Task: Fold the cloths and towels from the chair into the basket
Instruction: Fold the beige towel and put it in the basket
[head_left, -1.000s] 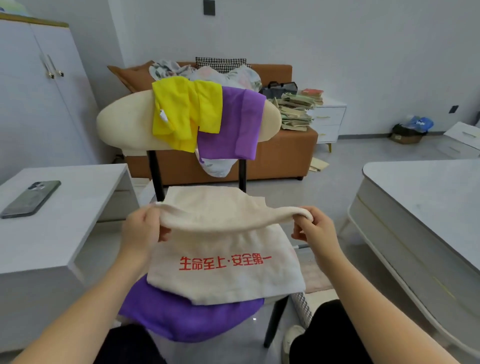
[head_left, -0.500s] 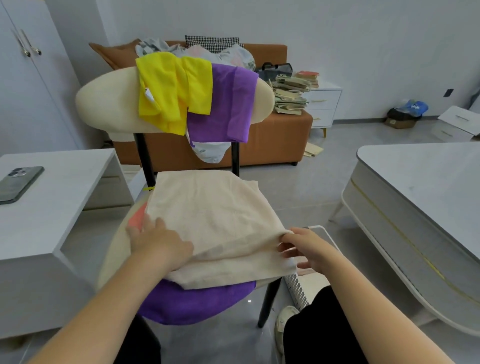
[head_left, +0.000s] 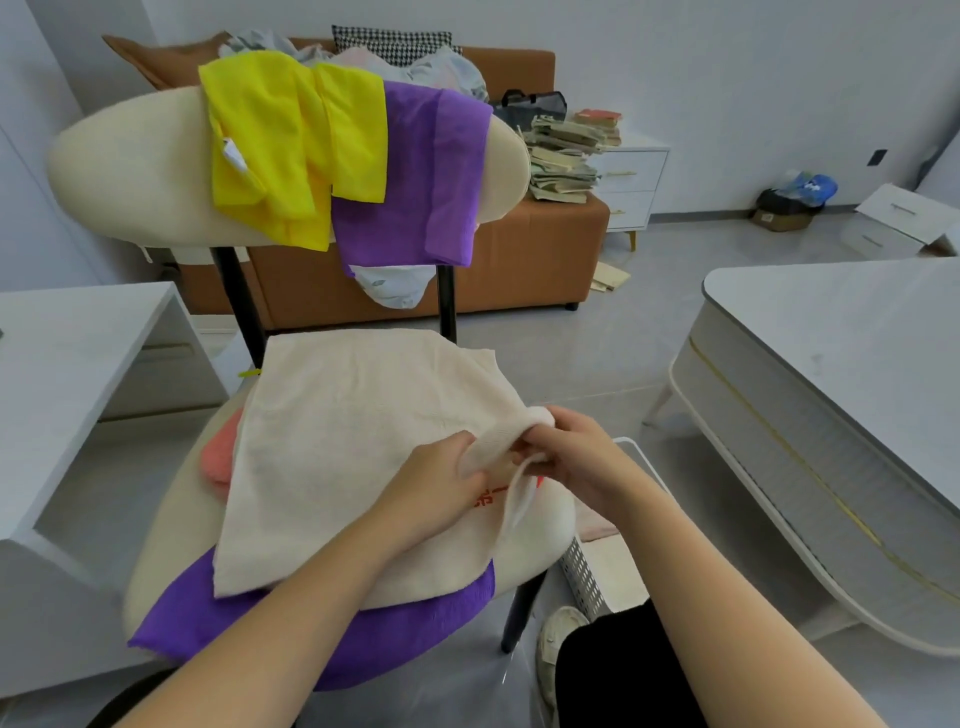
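- Living-room floor, grey tile; cream chair (head_left: 166, 545) at centre frame, seat used as the folding surface.
- Cream towel (head_left: 353, 441) lies flat across the seat, folded over once. Its 3 o'clock edge is lifted into a bunched ridge.
- Red printed characters (head_left: 491, 499) partly show under that lifted edge.
- Left hand (head_left: 441, 483): fingers curled, gripping the bunched edge from the 8 o'clock side.
- Right hand (head_left: 576, 462): fingers curled, pinching the same edge from the 3 o'clock side. Hands are almost touching each other.
- Purple cloth (head_left: 405, 639) sits under the towel and sticks out at its 6 o'clock, hanging over the seat front.
- Coral cloth (head_left: 221, 457) pokes out from under the towel at 9 o'clock.
- White perforated basket (head_left: 582, 571) stands on the floor just beside the seat, at 4 o'clock from the towel; contents mostly hidden by the right arm.
- Chair backrest (head_left: 130, 171) at 12 o'clock carries a yellow cloth (head_left: 291, 150) and a second purple cloth (head_left: 431, 171), draped and overlapping, with a pale printed cloth (head_left: 395, 286) hanging below them.
- Brown sofa (head_left: 519, 260) behind the chair, piled with fabric.
- Stack of books (head_left: 561, 161) at 1 o'clock, by a white drawer unit (head_left: 631, 182).
- White table (head_left: 831, 364) at 3 o'clock, white desk (head_left: 67, 364) at 9 o'clock.
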